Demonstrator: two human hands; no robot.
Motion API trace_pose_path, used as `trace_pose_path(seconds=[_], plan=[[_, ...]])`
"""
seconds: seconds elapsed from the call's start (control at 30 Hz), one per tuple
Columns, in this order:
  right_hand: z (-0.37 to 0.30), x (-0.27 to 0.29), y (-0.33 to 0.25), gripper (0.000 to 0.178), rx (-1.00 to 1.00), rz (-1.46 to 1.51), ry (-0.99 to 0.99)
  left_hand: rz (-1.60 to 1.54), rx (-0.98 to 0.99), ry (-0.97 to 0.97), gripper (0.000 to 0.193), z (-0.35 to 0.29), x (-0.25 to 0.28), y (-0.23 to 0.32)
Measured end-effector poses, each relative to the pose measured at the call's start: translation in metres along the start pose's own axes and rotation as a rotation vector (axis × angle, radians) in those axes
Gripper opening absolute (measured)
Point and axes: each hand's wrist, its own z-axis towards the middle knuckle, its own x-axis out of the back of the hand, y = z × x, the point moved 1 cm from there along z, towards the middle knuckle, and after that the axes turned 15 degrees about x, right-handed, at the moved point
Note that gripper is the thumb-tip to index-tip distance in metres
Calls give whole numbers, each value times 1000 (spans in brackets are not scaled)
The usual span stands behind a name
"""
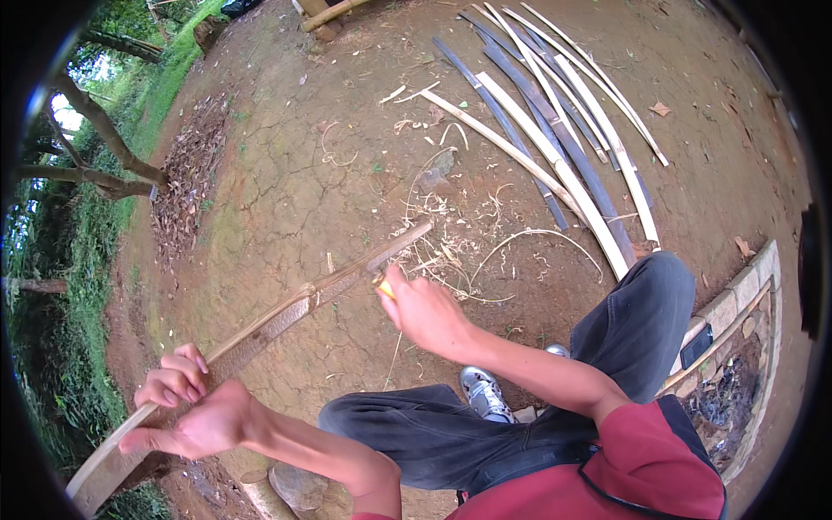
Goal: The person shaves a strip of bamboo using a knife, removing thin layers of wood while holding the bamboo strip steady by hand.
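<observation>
A long split bamboo strip (276, 322) slants from the lower left to the middle of the view, its brown inner side and a node showing. My left hand (198, 414) is closed around its lower part, fingers over the far edge and thumb on the near side. Close to the strip's upper end, my right hand (426, 316) is closed on a yellow-handled tool (386, 288). The hand is slightly blurred, and I cannot make out the tool's blade.
Curly bamboo shavings (446, 247) litter the dirt beyond my right hand. Several pale and dark bamboo strips (555, 156) lie at the upper right. A low brick edging (724, 303) with a phone (696, 347) on it stands at my right. Tree branches (108, 139) rise at the left.
</observation>
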Motion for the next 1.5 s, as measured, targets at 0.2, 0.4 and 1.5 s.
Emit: trace_pose_path(seconds=[0.2,0.4,1.5], plan=[[24,-56,133,25,-117,-392,186,-47,4,-36,62,-20,-13,2],[18,-43,98,20,-62,-62,102,66,-42,64,61,6,-9,4],[22,-66,293,23,-414,-361,-34,19,-53,-122,61,-33,-31,11]])
